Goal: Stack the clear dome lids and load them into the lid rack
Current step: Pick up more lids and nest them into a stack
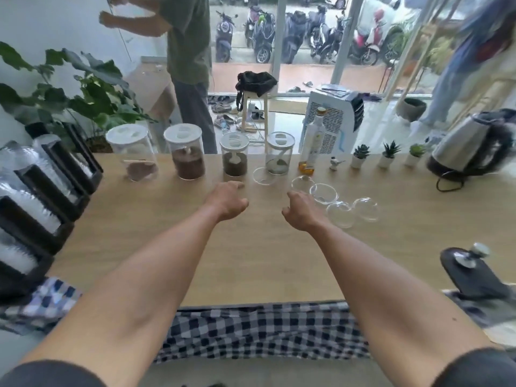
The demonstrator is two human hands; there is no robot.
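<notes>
Four jars (184, 155) stood along the table's (251, 261) far edge at twelve o'clock. Dome lids (324, 192) lay at one o'clock, a kettle (472, 146) at two, the lid rack (42, 196) at nine.

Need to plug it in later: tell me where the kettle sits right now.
In the head view, the steel kettle stands at the far right of the wooden counter, just right of the row of small potted succulents, its black cord looped in front.

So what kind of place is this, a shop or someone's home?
Probably a small cafe or drinks counter. On the long wooden counter stand clear canisters of brown powder, loose clear dome cup lids and a steel electric kettle; a black rack of stacked lids stands at the left.
</notes>
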